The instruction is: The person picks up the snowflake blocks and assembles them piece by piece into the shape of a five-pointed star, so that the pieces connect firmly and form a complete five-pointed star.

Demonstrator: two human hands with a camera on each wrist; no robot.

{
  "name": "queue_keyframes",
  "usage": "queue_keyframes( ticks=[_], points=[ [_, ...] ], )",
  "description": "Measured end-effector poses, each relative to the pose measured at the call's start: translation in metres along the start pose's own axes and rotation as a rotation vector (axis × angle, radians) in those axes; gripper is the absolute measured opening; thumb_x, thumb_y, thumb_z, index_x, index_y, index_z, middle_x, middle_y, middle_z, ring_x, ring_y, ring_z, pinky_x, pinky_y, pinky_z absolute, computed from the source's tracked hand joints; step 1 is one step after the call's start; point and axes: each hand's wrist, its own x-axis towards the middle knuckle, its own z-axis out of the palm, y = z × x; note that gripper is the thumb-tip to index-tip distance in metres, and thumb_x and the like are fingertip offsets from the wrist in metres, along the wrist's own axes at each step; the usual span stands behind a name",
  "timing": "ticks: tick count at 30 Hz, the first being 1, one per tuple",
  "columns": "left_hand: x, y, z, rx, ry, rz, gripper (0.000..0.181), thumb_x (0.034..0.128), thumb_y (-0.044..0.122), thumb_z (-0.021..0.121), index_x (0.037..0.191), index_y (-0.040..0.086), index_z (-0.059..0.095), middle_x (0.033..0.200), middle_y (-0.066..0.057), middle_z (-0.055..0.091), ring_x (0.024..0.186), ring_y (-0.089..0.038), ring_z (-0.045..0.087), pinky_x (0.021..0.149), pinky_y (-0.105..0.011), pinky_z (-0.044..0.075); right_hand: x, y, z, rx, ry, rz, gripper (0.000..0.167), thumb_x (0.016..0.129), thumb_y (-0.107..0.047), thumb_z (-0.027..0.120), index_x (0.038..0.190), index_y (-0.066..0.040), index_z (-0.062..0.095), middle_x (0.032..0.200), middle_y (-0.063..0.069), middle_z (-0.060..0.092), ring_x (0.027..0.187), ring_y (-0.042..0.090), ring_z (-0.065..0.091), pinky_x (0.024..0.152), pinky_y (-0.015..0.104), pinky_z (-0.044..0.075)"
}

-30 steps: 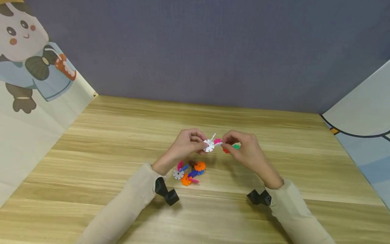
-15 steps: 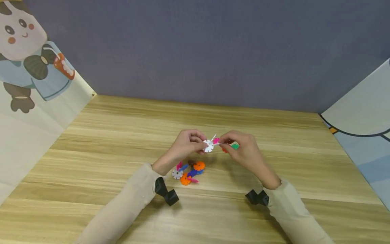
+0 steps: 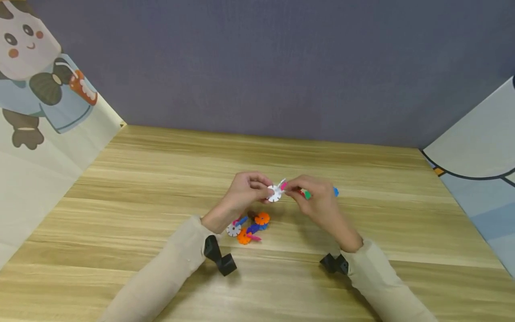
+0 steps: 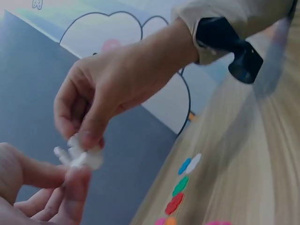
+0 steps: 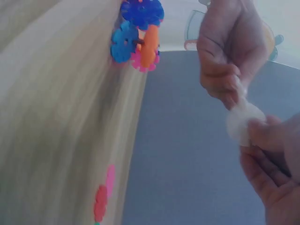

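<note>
Above the table, my left hand (image 3: 250, 190) pinches a white notched disc (image 3: 274, 193) between thumb and fingers. My right hand (image 3: 315, 197) pinches another white disc (image 5: 244, 123) right against it. The white pieces (image 4: 80, 157) meet at angles between the fingertips, and one sticks up. Fingers hide how deeply they fit together. Beyond and below the right hand lie loose discs: a green one (image 3: 307, 195), a blue one (image 3: 336, 192) and a pink one (image 3: 283, 185). In the left wrist view a red disc (image 4: 174, 203) is also visible.
Near my left wrist sits a cluster of joined discs, with orange (image 3: 262, 218), white (image 3: 233, 230) and dark blue (image 3: 253, 229) ones among them. The wooden table (image 3: 161, 179) ends at a grey back panel (image 3: 257, 71). Printed panels stand on both sides.
My right hand has moved left, bringing its white disc closer to my left hand's piece. A blue disc has come into sight to the right of it. The left hand barely moved.
</note>
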Motion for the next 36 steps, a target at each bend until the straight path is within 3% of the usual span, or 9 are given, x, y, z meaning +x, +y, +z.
queue_keyframes(
  ticks=[5, 9, 18, 22, 29, 32, 36],
  points=[
    [-0.004, -0.002, 0.008, -0.082, 0.065, -0.004, 0.019, 0.0819, -0.015, 0.060, 0.101, -0.015, 0.059, 0.065, 0.000, 0.063, 0.058, -0.011, 0.061, 0.059, -0.025, 0.056, -0.003, -0.003, 0.006, -0.033, 0.067, -0.039, 0.023, 0.064, 0.014, 0.078, 0.079, -0.001, 0.069, 0.078, 0.009, 0.071, 0.066, 0.016, 0.065, 0.058, 0.019, 0.050],
    [-0.004, -0.004, 0.012, -0.088, 0.091, 0.002, 0.021, 0.0819, -0.016, 0.059, 0.102, -0.014, 0.057, 0.060, 0.002, 0.060, 0.052, -0.011, 0.059, 0.056, -0.024, 0.055, -0.004, -0.006, 0.009, -0.052, 0.067, -0.079, 0.022, 0.066, 0.014, 0.078, 0.080, -0.001, 0.069, 0.079, 0.010, 0.071, 0.071, 0.020, 0.067, 0.064, 0.024, 0.054],
    [-0.001, -0.007, 0.011, -0.049, 0.030, 0.024, 0.022, 0.0850, -0.012, 0.058, 0.107, -0.014, 0.058, 0.067, 0.001, 0.059, 0.059, -0.010, 0.059, 0.059, -0.022, 0.053, 0.001, 0.000, -0.001, 0.060, 0.004, -0.050, 0.026, 0.064, 0.015, 0.078, 0.082, -0.003, 0.071, 0.079, 0.008, 0.072, 0.070, 0.019, 0.069, 0.065, 0.021, 0.055],
    [-0.001, -0.005, 0.009, 0.006, 0.026, 0.033, 0.024, 0.0855, -0.012, 0.057, 0.109, -0.013, 0.060, 0.071, -0.002, 0.057, 0.060, -0.013, 0.059, 0.059, -0.023, 0.053, 0.000, 0.004, -0.016, -0.005, -0.030, 0.006, 0.022, 0.068, 0.011, 0.078, 0.083, -0.004, 0.071, 0.080, 0.006, 0.072, 0.070, 0.016, 0.067, 0.064, 0.022, 0.053],
    [0.002, -0.006, 0.005, 0.073, 0.006, 0.042, 0.026, 0.0879, -0.010, 0.051, 0.112, -0.012, 0.060, 0.077, -0.005, 0.052, 0.064, -0.015, 0.062, 0.060, -0.025, 0.054, -0.003, 0.014, -0.043, -0.091, -0.041, 0.126, 0.022, 0.070, 0.011, 0.076, 0.087, -0.002, 0.070, 0.080, 0.007, 0.071, 0.070, 0.017, 0.065, 0.066, 0.010, 0.047],
    [0.003, -0.006, 0.003, 0.059, -0.013, 0.047, 0.027, 0.0902, -0.008, 0.049, 0.115, -0.011, 0.058, 0.081, -0.007, 0.051, 0.065, -0.015, 0.065, 0.061, -0.025, 0.055, -0.003, 0.017, -0.049, -0.126, -0.072, 0.161, 0.022, 0.072, 0.010, 0.075, 0.088, -0.002, 0.070, 0.081, 0.008, 0.071, 0.071, 0.018, 0.066, 0.065, 0.016, 0.052],
    [0.003, -0.003, 0.001, 0.008, -0.031, 0.051, 0.026, 0.0925, -0.008, 0.046, 0.117, -0.012, 0.056, 0.087, -0.009, 0.052, 0.066, -0.015, 0.066, 0.063, -0.024, 0.056, -0.003, 0.023, -0.053, -0.184, -0.118, 0.234, 0.020, 0.073, 0.011, 0.074, 0.090, 0.000, 0.069, 0.083, 0.012, 0.071, 0.073, 0.023, 0.067, 0.064, 0.035, 0.057]
  ],
)
